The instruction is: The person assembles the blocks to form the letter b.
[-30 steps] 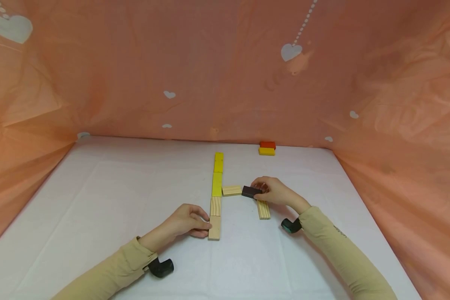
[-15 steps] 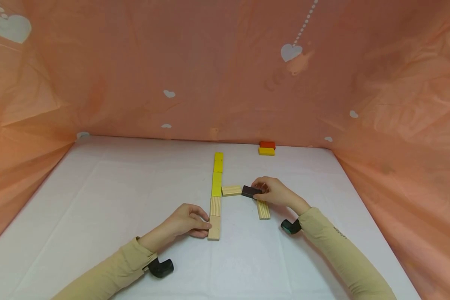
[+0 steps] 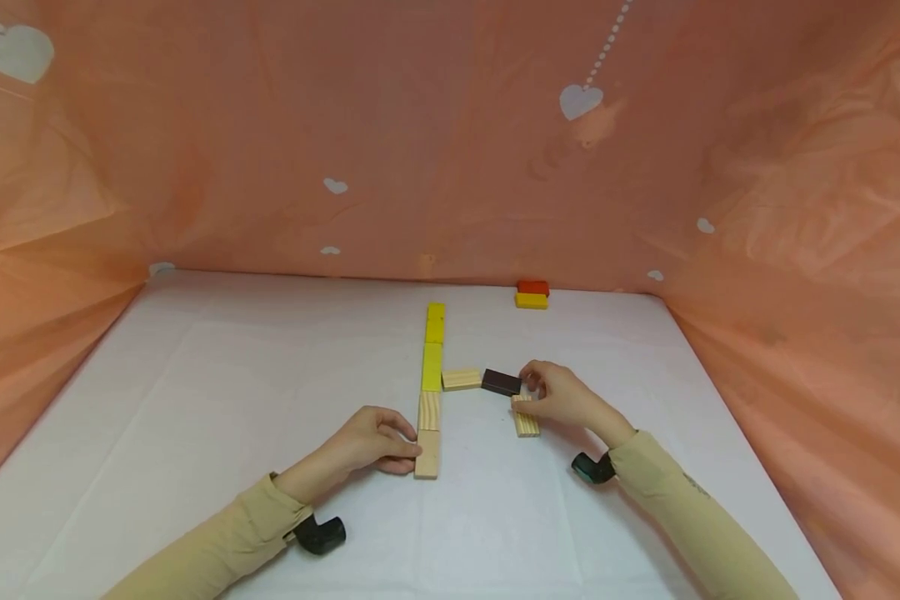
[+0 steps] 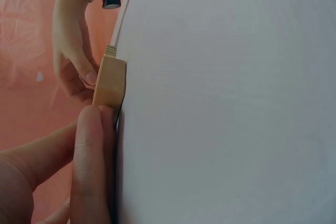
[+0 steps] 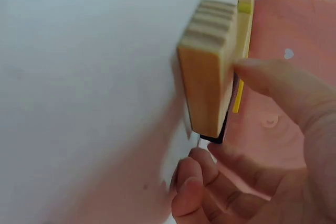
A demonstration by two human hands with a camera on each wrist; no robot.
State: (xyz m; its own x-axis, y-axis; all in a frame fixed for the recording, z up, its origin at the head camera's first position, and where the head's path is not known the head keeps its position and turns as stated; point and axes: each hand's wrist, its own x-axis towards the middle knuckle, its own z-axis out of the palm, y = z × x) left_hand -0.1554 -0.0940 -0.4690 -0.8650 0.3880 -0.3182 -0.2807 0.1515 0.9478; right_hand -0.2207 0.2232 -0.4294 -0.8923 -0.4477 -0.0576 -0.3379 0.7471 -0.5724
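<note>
Fingers half bent, the right hand [image 3: 562, 396] touches the striped block [image 3: 527, 422] just nearer than the black block [image 3: 502, 382], the left hand [image 3: 366, 439] the plain block [image 3: 427, 460] leftward (either gripping? I cannot tell). Probably aligning; next needs gentle squaring.

Below the centre of the frame lies a plain pale block [image 3: 427, 463], flat, with its length running up and down. Right of centre I see a striped wooden block [image 3: 527, 426], also flat, its upper end turned slightly left. Just above it, leftward, a nearly black block [image 3: 501, 382] lies slantwise, its right end lower. Whether these last two are touching, I cannot tell.
</note>
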